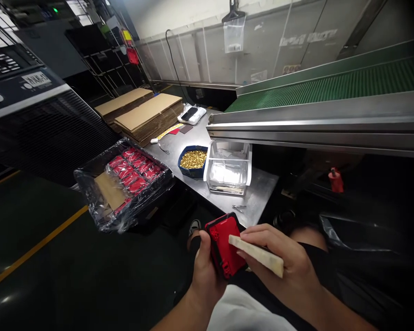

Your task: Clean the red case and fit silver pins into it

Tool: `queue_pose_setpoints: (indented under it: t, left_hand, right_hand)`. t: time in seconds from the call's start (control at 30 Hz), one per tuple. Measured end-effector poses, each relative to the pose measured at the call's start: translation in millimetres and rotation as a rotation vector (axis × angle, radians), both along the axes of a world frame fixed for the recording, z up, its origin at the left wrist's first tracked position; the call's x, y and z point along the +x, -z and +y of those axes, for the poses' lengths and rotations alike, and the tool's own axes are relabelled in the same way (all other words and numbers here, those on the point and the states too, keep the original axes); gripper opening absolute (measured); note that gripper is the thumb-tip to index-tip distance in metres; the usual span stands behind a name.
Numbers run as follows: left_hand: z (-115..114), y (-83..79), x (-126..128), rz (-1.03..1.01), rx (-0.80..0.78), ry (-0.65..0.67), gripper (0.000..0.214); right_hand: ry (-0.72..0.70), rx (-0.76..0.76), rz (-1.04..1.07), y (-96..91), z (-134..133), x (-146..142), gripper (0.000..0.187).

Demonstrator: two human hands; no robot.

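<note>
Far left of the frame is a dark machine with a control panel (19,85), and lower down in the left-middle there's a black tray (89,177) wrapped in clear plastic, full of red parts (134,170) in rows with a bit of brown card (111,191) on top. Just behind it, up and to the right, sit stacks of flat cardboard sheets (148,112) on the steel counter (262,186).

Moving right along the counter: a blue bowl of small gold-coloured bits (193,159), then touching it a clear plastic box (229,168) with white stuff inside. Small tweezers (239,208) lie near the counter's front edge. The green conveyor belt (331,85) runs across the upper right.

Bottom centre is where the action is. The left hand (203,266) is closed around a red and black case (225,246), thumb on its left edge, holding it up with the red face tilted toward the camera. The right hand (283,264) is gripping a flat cream-coloured stick (257,255), fingers curled over it, and the stick's tip is lying on the red face of the case.
</note>
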State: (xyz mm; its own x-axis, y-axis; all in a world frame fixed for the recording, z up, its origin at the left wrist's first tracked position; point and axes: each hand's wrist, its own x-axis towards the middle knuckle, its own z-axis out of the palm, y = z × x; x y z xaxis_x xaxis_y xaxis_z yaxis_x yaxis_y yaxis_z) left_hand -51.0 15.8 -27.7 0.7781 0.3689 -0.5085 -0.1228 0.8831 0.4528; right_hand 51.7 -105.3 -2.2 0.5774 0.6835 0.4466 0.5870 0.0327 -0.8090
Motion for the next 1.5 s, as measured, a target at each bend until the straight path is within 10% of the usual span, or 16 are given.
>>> queue_pose_setpoints:
  t: [0.93, 1.13, 1.27, 1.5]
  left_hand:
    - [-7, 4.9, 5, 0.098, 0.085, -0.011, 0.064]
    - [-1, 0.1, 6, 0.002, -0.031, 0.061, 0.076]
    - [-2, 1.4, 5, -0.083, -0.078, 0.112, 0.079]
    - [-3, -2.7, 5, -0.112, -0.111, 0.114, 0.084]
  right_hand:
    - [-0.110, -0.057, -0.089, 7.7, 4, 4, 0.023]
    - [0.306, -0.058, 0.149, -4.9, 0, 32, 0.007]
    - [0.242, -0.065, 0.339, -2.4, -8, 27, 0.011]
    - [0.572, -0.280, 0.478, 45.0, -13, 51, 0.051]
